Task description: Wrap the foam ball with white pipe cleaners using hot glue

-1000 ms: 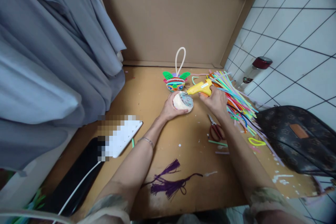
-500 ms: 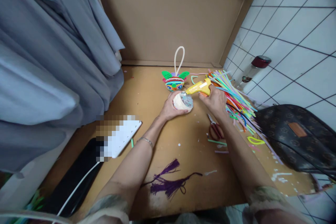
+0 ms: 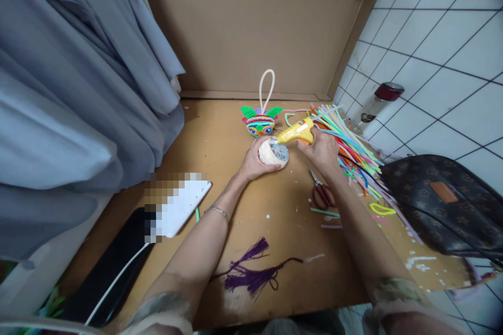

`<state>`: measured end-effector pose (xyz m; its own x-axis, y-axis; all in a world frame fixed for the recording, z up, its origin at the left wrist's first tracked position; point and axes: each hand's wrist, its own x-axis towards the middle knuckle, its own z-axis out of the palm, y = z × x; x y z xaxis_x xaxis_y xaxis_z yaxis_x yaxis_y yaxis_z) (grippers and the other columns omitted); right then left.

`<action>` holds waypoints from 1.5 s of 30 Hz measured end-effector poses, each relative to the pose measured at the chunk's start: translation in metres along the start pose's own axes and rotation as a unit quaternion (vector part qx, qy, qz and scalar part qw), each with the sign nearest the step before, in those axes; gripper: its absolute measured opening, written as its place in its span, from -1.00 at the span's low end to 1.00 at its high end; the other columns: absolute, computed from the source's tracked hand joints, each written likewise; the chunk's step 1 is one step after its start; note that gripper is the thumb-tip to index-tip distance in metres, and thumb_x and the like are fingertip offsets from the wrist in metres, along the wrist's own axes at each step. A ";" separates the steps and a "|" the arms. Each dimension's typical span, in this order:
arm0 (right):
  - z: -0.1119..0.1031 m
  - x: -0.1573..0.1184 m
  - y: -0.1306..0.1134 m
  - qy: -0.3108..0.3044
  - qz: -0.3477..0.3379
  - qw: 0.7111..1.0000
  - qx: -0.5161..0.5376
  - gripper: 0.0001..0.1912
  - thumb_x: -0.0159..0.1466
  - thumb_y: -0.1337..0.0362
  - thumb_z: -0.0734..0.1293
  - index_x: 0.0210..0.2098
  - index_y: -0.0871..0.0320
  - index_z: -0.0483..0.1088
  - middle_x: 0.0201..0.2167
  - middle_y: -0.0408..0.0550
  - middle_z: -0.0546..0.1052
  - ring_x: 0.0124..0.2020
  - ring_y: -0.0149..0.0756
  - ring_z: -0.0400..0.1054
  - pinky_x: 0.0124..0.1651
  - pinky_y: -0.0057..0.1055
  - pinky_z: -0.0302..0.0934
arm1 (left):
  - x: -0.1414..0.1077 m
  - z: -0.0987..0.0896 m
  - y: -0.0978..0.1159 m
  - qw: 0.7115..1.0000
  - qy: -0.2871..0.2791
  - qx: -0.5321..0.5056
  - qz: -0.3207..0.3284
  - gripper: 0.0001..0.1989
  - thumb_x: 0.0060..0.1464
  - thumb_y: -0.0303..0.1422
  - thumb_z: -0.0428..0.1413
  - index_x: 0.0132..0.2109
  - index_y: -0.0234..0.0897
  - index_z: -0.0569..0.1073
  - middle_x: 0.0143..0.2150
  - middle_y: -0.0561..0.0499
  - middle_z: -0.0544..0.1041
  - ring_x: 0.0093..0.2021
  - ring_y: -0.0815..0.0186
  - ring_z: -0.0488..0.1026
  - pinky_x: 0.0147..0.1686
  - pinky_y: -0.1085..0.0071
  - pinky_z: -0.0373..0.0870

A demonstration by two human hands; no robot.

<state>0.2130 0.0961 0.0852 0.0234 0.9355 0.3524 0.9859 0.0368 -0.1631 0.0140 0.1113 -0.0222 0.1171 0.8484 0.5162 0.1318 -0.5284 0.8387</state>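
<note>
Over the middle of the table, my left hand [image 3: 254,161] is closed around a round ball-like piece [image 3: 271,153], wrapped in cream strands with a greyish bare patch facing right. My right hand [image 3: 323,151] grips a yellow glue gun [image 3: 296,131] by its handle. The gun's nozzle points left and meets the upper edge of the ball at the border of the strands; whether it touches is too small to tell. Just behind stands a colourful animal-head ornament [image 3: 260,123] with green ears and a white loop on top.
Fuzzy craft sticks [image 3: 346,141] lie in a bundle at the right, beside a dark patterned bag [image 3: 428,204]. Red-handled scissors [image 3: 322,194] rest under my right forearm. Purple tassels [image 3: 253,275] lie in front. A white device [image 3: 184,207] and a bottle [image 3: 379,107] flank the table.
The glue gun's nozzle has shifted very slightly left along the ball's upper edge. Both hands keep their hold, and the other things stay in place.
</note>
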 end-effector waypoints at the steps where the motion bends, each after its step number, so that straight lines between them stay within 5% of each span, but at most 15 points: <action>1: -0.001 0.000 0.000 -0.003 0.000 1.000 -0.002 -0.63 0.24 0.05 0.29 -0.13 0.19 0.50 -0.27 0.10 0.62 -0.29 -0.10 0.43 -0.37 -0.37 -0.06 | 0.000 0.000 0.000 1.000 -0.001 0.001 -0.002 -0.14 -0.32 -0.20 0.47 0.18 -0.23 0.40 0.21 -0.19 0.44 0.24 -0.02 0.42 0.27 0.02 0.34; 45: -0.004 0.001 0.001 -0.022 0.012 1.000 -0.016 -0.63 0.25 0.05 0.29 -0.13 0.18 0.53 -0.26 0.15 0.63 -0.25 -0.02 0.47 -0.34 -0.35 0.05 | -0.001 0.001 0.004 1.000 -0.008 0.009 -0.011 -0.13 -0.33 -0.26 0.48 0.19 -0.23 0.40 0.22 -0.20 0.45 0.25 -0.03 0.42 0.28 -0.01 0.33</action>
<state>0.2150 0.0954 0.0889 0.0409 0.9508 0.3070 0.9899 0.0032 -0.1418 0.0152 0.1088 -0.0197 0.1298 0.8592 0.4949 0.1520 -0.5105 0.8464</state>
